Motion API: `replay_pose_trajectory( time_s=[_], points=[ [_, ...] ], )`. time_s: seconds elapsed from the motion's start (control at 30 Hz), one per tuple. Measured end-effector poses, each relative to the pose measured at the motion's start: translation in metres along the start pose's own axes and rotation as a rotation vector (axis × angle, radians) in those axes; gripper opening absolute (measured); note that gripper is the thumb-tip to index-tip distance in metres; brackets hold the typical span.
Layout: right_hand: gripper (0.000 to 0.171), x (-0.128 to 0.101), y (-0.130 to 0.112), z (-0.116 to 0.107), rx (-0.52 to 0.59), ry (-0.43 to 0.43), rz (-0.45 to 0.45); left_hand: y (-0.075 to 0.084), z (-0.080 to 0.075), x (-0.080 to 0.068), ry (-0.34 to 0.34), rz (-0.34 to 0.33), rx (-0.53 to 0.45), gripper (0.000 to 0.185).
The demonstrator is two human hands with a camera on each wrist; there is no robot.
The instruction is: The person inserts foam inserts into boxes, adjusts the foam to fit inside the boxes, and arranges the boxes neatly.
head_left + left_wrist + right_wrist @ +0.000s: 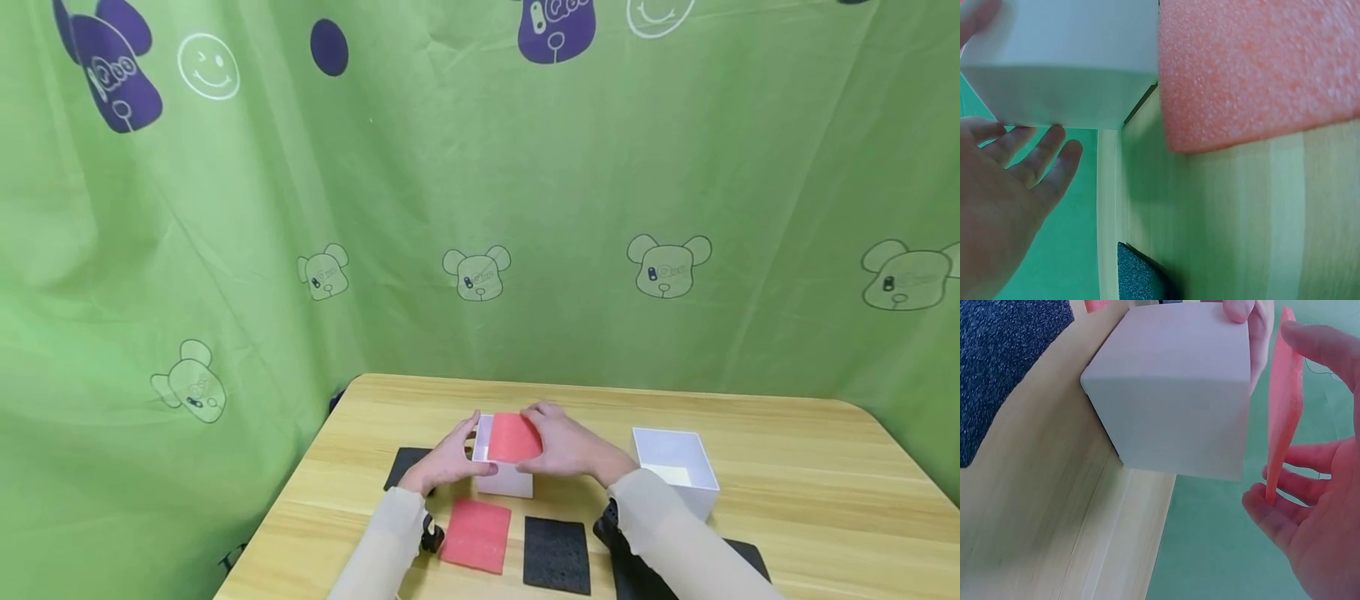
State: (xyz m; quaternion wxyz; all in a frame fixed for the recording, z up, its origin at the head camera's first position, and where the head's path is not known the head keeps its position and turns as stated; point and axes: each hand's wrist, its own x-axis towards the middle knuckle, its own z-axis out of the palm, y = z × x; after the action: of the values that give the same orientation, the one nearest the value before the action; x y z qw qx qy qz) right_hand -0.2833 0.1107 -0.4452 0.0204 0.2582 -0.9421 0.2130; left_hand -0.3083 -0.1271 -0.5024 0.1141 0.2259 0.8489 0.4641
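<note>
- Red square foam sheet (513, 437) sits over the open top of the small white square box (504, 477), which stands near the middle of the light wooden table (787, 467), a little toward its left edge.
- Right hand (572, 448) holds that sheet: in the right wrist view the sheet (1284, 406) is seen edge-on, pinched between the thumb above and the fingertips (1260, 500) below, so the grip is narrow and closed on the foam.
- Left hand (444, 462) is against the left wall of the box with fingers fairly straight; it steadies the box rather than clasping it. The left wrist view shows the palm (1004, 206) open just under the box's white side (1066, 69).
- Step in hand, as I judge it: the sheet is being set into the box, and it is not yet down inside, since one edge looks raised over the rim.
- Next move, in my view, calls for squaring the sheet with the box walls and pressing it flat so that it slides in without buckling, while the left hand keeps the box from shifting.
- A second red foam sheet (476, 535) lies flat near the front edge of the table, with a black foam square (556, 554) just beside it on the right.
- Another black foam piece (407, 463) shows behind the left wrist, partly hidden.
- A second white open box (677, 468) stands apart to the right, toward the right edge.
- Green printed cloth (525, 167) hangs behind the table.
</note>
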Motion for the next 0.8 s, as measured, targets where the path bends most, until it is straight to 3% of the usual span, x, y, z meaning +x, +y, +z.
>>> replay_pose_trajectory(
  time_s=[0.3, 0.8],
  points=[
    [0.087, 0.009, -0.002, 0.008, -0.01, 0.018, -0.037, 0.0, 0.001, -0.001, 0.019, 0.029, -0.006, 0.103],
    [0.082, 0.017, -0.002, 0.017, -0.029, 0.027, -0.049, -0.003, -0.001, 0.002, -0.013, 0.05, 0.005, 0.101]
  ],
)
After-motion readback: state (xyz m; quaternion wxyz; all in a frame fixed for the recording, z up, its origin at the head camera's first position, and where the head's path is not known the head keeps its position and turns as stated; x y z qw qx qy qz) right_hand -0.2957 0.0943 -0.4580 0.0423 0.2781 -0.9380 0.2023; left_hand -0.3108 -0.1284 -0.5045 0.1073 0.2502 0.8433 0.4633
